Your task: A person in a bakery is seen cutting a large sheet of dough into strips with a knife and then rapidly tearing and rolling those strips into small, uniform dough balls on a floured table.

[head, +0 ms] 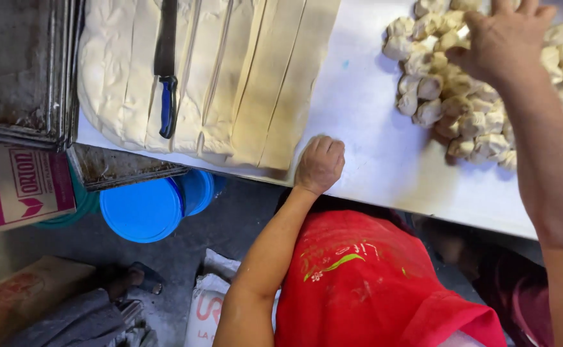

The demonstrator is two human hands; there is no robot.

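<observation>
left hand (320, 164): curled into a loose fist, knuckles up, resting on the white table (365, 122) near its front edge; holding nothing that shows.
right hand (503, 42): fingers spread and bent, pressing down into the heap of dough pieces (452, 106); whether it grips one, can't tell.
dough pieces: small pale lumps, piled at the table's right end, well apart from the fist.
dough sheet (230, 83): flat, cut into long strips, lying left of the fist.
knife (166, 71): blue handle, resting on the sheet, untouched.
baking trays (24, 64): stacked at far left.
blue lids (153, 205): below the table edge.
</observation>
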